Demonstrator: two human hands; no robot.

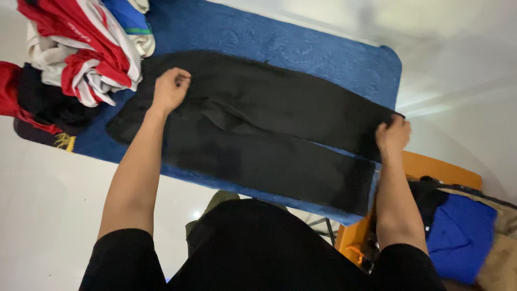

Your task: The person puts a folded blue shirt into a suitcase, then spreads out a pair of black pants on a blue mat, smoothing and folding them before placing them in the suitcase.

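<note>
A pair of black trousers (269,129) lies flat across a blue padded board (301,48), with the waist to the left and the legs reaching right. My left hand (170,89) pinches the fabric near the waist at the far edge. Over at the leg ends, my right hand (393,136) grips the hem of the upper leg by the board's right end. Both arms are bare below black sleeves.
A heap of clothes in red, white and blue (81,48) sits on the board's left end. An orange basket (447,172) at the lower right holds a blue garment (463,237) and dark cloth. White floor surrounds the board.
</note>
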